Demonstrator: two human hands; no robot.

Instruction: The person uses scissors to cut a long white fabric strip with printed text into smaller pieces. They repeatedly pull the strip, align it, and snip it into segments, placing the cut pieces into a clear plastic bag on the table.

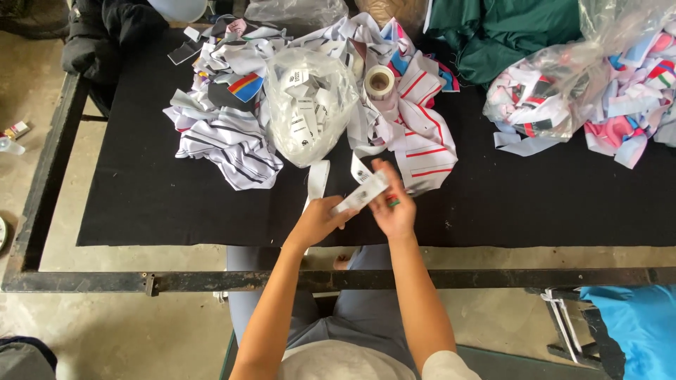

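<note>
Over the near edge of the black table mat, both my hands hold a small white fabric label. My left hand pinches its lower left end. My right hand grips its upper right end, with something small and red-green against the fingers. A white fabric strip lies on the mat just beyond my left hand. A clear plastic bag of white labels stands behind it.
Piles of striped white fabric pieces and red-lined pieces surround the bag. A white tape roll sits on them. At the right lies a plastic bag of pink and white scraps; green cloth behind. A metal frame borders the table.
</note>
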